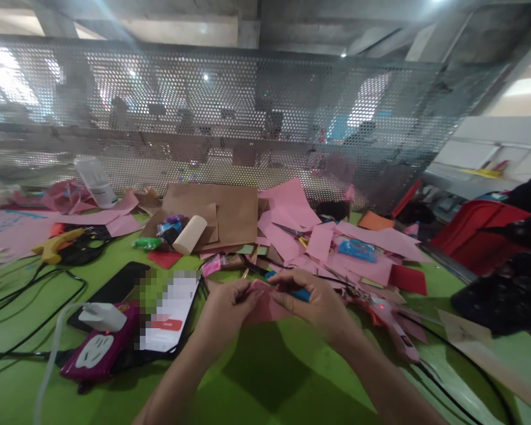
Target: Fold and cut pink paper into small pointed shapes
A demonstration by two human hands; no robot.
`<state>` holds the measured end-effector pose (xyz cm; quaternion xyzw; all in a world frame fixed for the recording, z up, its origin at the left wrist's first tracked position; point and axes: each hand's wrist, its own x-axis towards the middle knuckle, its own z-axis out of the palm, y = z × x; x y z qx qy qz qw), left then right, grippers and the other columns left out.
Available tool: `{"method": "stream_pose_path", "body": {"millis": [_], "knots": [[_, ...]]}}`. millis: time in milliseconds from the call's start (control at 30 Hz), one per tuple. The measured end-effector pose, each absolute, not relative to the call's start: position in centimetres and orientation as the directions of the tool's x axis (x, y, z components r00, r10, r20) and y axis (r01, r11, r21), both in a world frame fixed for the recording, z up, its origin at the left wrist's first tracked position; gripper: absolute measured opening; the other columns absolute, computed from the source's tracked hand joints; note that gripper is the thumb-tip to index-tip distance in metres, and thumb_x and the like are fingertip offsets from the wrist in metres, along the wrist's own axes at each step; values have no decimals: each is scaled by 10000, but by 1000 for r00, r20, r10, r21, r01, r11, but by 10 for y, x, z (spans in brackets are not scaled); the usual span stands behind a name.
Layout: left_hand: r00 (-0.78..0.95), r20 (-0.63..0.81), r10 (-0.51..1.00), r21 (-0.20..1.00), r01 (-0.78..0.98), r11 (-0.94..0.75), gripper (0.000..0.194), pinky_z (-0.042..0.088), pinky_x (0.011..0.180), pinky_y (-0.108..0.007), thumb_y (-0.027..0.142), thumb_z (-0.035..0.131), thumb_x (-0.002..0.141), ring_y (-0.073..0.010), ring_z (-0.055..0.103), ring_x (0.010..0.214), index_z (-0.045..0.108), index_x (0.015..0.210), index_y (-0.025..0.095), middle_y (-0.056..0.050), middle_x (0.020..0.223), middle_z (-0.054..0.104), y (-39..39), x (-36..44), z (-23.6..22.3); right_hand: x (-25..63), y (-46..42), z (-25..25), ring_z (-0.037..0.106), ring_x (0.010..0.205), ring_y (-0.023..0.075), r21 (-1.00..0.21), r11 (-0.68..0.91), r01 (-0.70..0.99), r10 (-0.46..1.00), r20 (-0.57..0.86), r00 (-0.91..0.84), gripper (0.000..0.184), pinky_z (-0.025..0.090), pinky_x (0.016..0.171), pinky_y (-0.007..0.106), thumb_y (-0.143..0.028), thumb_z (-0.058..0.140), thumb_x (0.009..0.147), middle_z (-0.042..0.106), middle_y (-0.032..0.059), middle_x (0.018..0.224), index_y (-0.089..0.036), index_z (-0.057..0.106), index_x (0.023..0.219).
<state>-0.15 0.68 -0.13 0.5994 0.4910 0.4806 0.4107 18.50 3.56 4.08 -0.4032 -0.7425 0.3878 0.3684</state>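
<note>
The pink paper (266, 306) sits at twelve o'clock, pinched in the fingertips of the left hand (230, 308) and right hand (318, 302), so light, even pressure should line up its edges uncreased, clear of the pink corded tool (398, 333) at two o'clock.

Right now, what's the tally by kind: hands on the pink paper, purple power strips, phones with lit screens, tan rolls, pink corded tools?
Hands on the pink paper: 2 (left hand, right hand)
Purple power strip: 1
Lit phone: 1
Tan roll: 1
Pink corded tool: 1
Total: 6
</note>
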Motion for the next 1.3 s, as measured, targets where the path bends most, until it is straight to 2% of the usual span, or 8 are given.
{"method": "stream_pose_path", "body": {"millis": [133,233,600,700,800,900,1033,1300], "knots": [[131,225,966,900,352,-257,179,245,532,-235,150,522,785,-132,434,580,605,632,189,37,578,501,3,3,2,179,32,37,663,844,216,-819,462,340,854,308,-419,88,492,774,323,-278,705,817,733,41,876,-225,732,883],[179,186,966,907,348,-239,155,246,540,-240,137,503,755,-137,443,598,595,644,193,37,594,495,2,5,2,179,34,32,645,767,205,-802,463,377,864,314,-394,61,474,708,307,-248,671,823,710,32,784,-210,707,791],[195,117,974,921,345,-180,113,307,568,-237,97,557,698,-130,492,622,631,667,177,39,605,560,4,-2,2,183,36,34,611,755,193,-826,423,372,881,280,-380,91,452,700,301,-285,666,812,680,28,776,-201,700,805],[79,86,993,982,160,-98,74,390,611,-240,144,631,702,-144,558,660,681,751,169,10,686,652,7,-7,5,187,40,34,581,700,167,-900,333,281,919,243,-310,112,440,666,287,-307,678,795,648,3,725,-200,679,763],[-71,10,997,990,-142,-20,204,476,694,-267,237,751,667,-169,630,732,680,841,156,-30,790,715,11,-8,8,189,45,31,540,649,138,-963,215,164,950,168,-262,190,426,628,268,-360,747,734,607,-20,691,-193,657,725],[-56,-18,998,963,-270,3,294,502,752,-288,316,769,698,-187,658,807,685,925,149,-62,879,736,12,-5,6,188,47,26,524,637,128,-990,120,68,968,102,-228,262,423,617,264,-396,801,679,604,-22,684,-185,647,703],[74,38,997,981,-192,-23,253,483,799,-302,369,684,808,-202,651,849,714,925,148,-67,903,734,11,0,-1,185,45,25,519,657,134,-995,89,41,976,78,-205,295,415,638,269,-414,825,655,604,-17,675,-179,649,687],[30,64,998,998,-29,-63,224,430,686,-274,362,647,816,-194,584,732,679,750,150,-27,719,650,12,-4,-5,187,42,29,464,648,132,-977,127,169,962,79,-261,274,354,633,275,-427,739,740,558,-21,656,-168,661,697]]}}
